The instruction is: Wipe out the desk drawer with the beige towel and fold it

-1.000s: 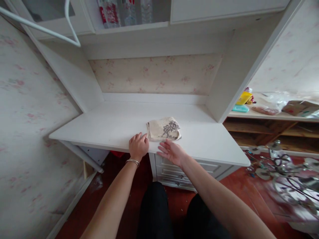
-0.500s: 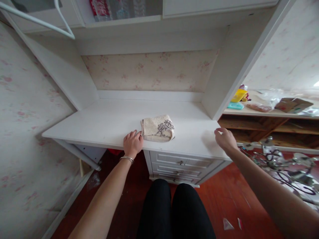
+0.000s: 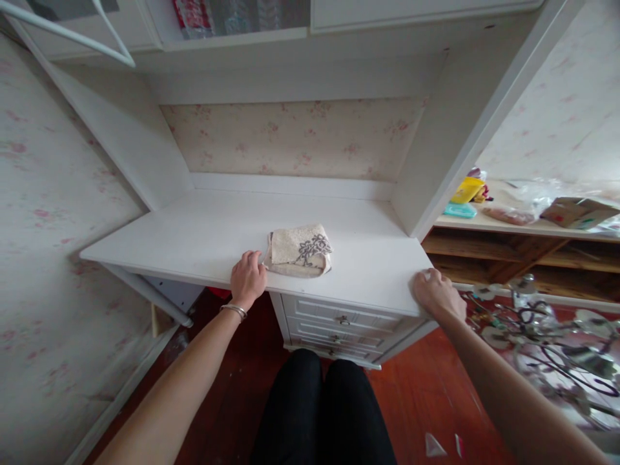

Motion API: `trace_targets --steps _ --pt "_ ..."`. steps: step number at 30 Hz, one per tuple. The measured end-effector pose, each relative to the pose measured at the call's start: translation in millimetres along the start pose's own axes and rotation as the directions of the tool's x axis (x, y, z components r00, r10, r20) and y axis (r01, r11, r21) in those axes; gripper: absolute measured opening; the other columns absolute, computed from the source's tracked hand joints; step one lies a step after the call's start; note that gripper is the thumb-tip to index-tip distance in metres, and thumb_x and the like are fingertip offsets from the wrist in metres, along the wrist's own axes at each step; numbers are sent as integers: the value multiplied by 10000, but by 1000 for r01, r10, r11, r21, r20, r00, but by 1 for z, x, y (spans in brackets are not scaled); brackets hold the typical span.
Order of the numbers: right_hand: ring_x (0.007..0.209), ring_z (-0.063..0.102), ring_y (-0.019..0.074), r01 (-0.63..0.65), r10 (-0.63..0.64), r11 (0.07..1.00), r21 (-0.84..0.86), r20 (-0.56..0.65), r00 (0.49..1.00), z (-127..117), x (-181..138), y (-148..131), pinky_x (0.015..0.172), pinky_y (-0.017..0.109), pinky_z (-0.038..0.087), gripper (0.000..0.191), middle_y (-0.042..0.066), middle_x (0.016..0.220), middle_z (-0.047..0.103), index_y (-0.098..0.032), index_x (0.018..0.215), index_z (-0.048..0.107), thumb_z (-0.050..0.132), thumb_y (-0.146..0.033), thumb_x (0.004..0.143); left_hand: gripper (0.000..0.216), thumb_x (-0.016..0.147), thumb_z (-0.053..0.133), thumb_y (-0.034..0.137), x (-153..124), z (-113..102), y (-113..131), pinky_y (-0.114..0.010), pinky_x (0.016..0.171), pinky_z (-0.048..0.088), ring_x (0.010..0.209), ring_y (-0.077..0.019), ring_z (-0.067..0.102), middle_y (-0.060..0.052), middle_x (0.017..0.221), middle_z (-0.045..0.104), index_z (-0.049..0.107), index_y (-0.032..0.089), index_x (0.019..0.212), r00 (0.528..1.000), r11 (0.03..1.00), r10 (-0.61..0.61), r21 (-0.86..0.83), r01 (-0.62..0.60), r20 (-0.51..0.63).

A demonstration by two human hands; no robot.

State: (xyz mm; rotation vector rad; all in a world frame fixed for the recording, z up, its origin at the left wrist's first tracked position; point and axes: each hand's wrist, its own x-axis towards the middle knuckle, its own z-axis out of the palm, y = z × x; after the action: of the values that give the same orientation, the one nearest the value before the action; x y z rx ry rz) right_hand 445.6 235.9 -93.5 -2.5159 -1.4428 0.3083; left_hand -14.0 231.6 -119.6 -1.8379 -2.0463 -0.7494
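From a distance, I am resting the left hand [image 3: 248,279] on the front edge of a white surface [image 3: 217,226], just beside a folded beige cloth [image 3: 293,244] lying above the drawers [image 3: 314,312]; its fingers are bending loosely, though I cannot tell whether they are pinching the cloth. The right hand [image 3: 438,294] is curling at the surface's right corner, well apart from the cloth, apparently for support; how firmly it is gripping, I cannot tell.

two hands [image 3: 248,279], one cloth [image 3: 296,250], one desk [image 3: 208,232], three drawers [image 3: 320,309]
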Motion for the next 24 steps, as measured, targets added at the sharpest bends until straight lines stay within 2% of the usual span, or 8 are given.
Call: trace_targets --steps 3,6,8,10,13,17,20,24 --pt "1193 543 414 -2 2 1000 3 -6 1000 0 2 1 940 571 444 616 224 1363 514 -189 1423 463 206 -502 957 297 855 465 111 -3 -2 5 -398 944 470 1106 -264 570 -130 1163 601 598 160 1116 999 995 -11 -104 6 -52" --pt "1190 547 412 -6 6 1000 0 -3 1000 0 2 -1 923 567 453 606 233 1353 514 -183 1426 458 220 -481 956 296 871 442 84 -5 -7 31 -379 982 460 1122 -231 559 -105 1132 606 607 191 1092 984 962 180 -209 -176 1" --pt "1179 555 415 -3 3 1000 -3 -4 1000 -1 1 -1 908 566 460 600 237 1342 517 -175 1424 461 223 -466 956 331 897 437 101 -3 -12 59 -367 995 456 1123 -213 556 -85 1164 603 607 221 1154 926 903 368 -269 -334 87" --pt "1173 559 417 2 -2 1000 2 -12 1000 -1 1 -1 904 566 463 601 237 1339 519 -168 1422 463 230 -465 954 413 912 422 104 2 -16 89 -360 992 458 1118 -208 556 -74 1212 593 571 254 1267 827 830 533 -300 -469 181" --pt "1174 561 416 4 -4 1000 21 -19 1000 -1 1 1 912 568 460 607 231 1345 524 -170 1420 467 248 -482 949 531 912 376 64 13 -17 123 -321 912 484 1082 -200 570 -75 1258 571 480 266 1391 753 800 597 -278 -532 276" --pt "1176 562 408 2 -1 999 41 -29 1000 0 1 2 919 571 457 599 227 1333 538 -177 1409 484 260 -487 947 523 913 401 86 27 -12 137 -356 813 493 977 -242 590 -106 1128 578 512 281 1386 804 869 490 -110 -483 338" --pt "1173 565 401 -1 3 999 48 -32 999 0 1 2 922 566 459 594 221 1320 548 -181 1401 494 267 -489 946 329 912 521 214 32 -10 134 -441 906 464 1049 -296 563 -141 1143 556 652 249 1213 840 884 446 -4 -468 310" --pt "1167 568 403 1 1 998 56 -33 999 1 1 3 916 558 463 593 217 1314 552 -181 1403 491 270 -488 947 170 901 580 301 35 -15 125 -551 1098 300 1270 -332 444 -98 1273 566 706 254 1006 791 820 551 6 -573 266"
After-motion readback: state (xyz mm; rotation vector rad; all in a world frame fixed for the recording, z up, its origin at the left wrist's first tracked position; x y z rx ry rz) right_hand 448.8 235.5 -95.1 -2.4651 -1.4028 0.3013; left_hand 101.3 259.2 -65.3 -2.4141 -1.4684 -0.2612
